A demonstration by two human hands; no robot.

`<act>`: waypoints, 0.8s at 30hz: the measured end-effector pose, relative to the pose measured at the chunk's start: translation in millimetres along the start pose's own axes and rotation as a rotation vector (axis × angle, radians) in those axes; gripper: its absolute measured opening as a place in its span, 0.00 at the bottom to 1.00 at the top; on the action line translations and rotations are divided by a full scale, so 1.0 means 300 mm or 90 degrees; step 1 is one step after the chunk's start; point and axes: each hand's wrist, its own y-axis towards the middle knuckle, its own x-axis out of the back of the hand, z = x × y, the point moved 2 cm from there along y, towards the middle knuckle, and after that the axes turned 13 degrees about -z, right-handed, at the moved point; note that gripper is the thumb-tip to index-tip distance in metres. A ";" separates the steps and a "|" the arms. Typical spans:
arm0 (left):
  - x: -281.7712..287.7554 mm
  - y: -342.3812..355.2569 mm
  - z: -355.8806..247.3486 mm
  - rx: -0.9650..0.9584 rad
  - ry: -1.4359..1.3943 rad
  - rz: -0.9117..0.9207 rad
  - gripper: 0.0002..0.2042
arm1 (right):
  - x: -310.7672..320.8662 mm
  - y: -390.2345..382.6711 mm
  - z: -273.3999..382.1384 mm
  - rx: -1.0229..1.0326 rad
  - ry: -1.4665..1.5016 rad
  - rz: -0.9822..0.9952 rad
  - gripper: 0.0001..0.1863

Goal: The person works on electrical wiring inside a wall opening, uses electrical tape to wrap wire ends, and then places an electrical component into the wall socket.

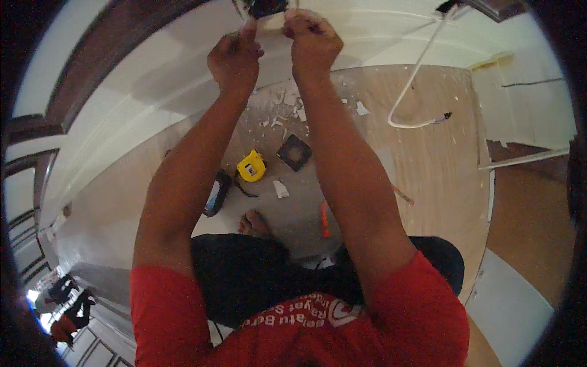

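Note:
Both my arms reach up to the pale wall, where a dark wall fitting or opening [267,7] is cut off by the top edge of the view. My left hand [235,61] is just below its left side, index finger stretched up to it and the other fingers curled. On the right side, my right hand [313,43] is closed in a pinch at the fitting's edge. Whatever either hand grips is too small and blurred to make out. Thin light strands, perhaps wires, show beside the fitting.
On the floor lie a yellow tape measure [251,166], a dark square plate with a round centre [294,153], an orange-handled tool [324,219] and several white chips [280,188]. A white cable [406,88] hangs from the wall at right. My bare foot [254,224] is close by.

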 end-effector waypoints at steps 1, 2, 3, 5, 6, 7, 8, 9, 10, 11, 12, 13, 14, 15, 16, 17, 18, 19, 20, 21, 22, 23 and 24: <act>-0.009 -0.003 0.002 -0.034 0.019 0.008 0.15 | 0.004 0.000 -0.013 -0.016 0.019 -0.010 0.09; 0.000 -0.002 -0.014 -0.058 0.050 0.021 0.14 | 0.005 -0.003 -0.021 -0.054 0.020 -0.025 0.10; 0.000 -0.004 -0.026 -0.006 0.037 0.030 0.13 | 0.008 -0.011 -0.032 -0.147 0.071 -0.037 0.08; -0.011 -0.022 -0.141 0.170 -0.042 0.040 0.11 | 0.001 -0.010 0.047 -0.318 0.171 -0.070 0.06; -0.032 -0.035 -0.201 0.289 -0.117 0.050 0.09 | 0.039 0.029 0.009 -0.283 0.231 -0.024 0.07; -0.025 -0.024 -0.170 0.317 -0.172 0.055 0.09 | 0.021 0.009 0.010 -0.284 0.218 -0.034 0.08; -0.020 -0.013 -0.129 0.344 -0.227 0.058 0.10 | 0.004 -0.020 0.020 -0.287 0.206 -0.044 0.09; -0.013 -0.003 -0.089 0.370 -0.284 0.062 0.11 | -0.014 -0.045 0.032 -0.288 0.194 -0.054 0.11; -0.013 -0.002 -0.096 0.416 -0.320 0.066 0.12 | -0.022 -0.048 0.036 -0.261 0.197 -0.058 0.12; -0.015 -0.002 -0.105 0.463 -0.356 0.071 0.12 | -0.031 -0.052 0.040 -0.234 0.200 -0.062 0.13; -0.018 -0.003 -0.115 0.509 -0.393 0.078 0.13 | -0.037 -0.053 0.046 -0.206 0.204 -0.066 0.14; -0.015 -0.001 -0.098 0.458 -0.402 0.140 0.13 | -0.042 -0.059 0.047 -0.191 0.201 -0.059 0.14; -0.004 0.003 -0.079 0.407 -0.411 0.201 0.14 | -0.046 -0.064 0.049 -0.176 0.198 -0.052 0.15; 0.003 0.005 -0.062 0.354 -0.419 0.262 0.15 | -0.048 -0.068 0.051 -0.161 0.196 -0.045 0.15; 0.008 0.005 -0.061 0.428 -0.497 0.252 0.16 | -0.049 -0.073 0.066 -0.102 0.126 -0.038 0.16; 0.013 0.004 -0.060 0.502 -0.574 0.240 0.17 | -0.048 -0.078 0.082 -0.042 0.056 -0.031 0.17; 0.017 0.001 -0.060 0.575 -0.652 0.227 0.18 | -0.053 -0.082 0.096 0.017 -0.014 -0.024 0.17; 0.023 0.000 -0.113 0.301 -0.387 0.265 0.18 | -0.052 -0.068 0.113 0.069 -0.063 -0.031 0.18; 0.036 -0.013 -0.180 0.029 -0.116 0.280 0.19 | -0.051 -0.062 0.118 0.116 -0.112 -0.038 0.18; 0.035 -0.027 -0.221 -0.240 0.158 0.277 0.19 | -0.049 -0.054 0.122 0.163 -0.162 -0.045 0.19; 0.035 -0.023 -0.194 -0.157 0.045 0.285 0.19 | -0.061 -0.060 0.127 0.106 -0.124 -0.050 0.19; 0.026 -0.018 -0.150 -0.074 -0.066 0.291 0.19 | -0.069 -0.067 0.125 0.048 -0.086 -0.055 0.19; 0.025 -0.015 -0.104 0.009 -0.178 0.294 0.19 | -0.078 -0.077 0.123 -0.011 -0.049 -0.060 0.19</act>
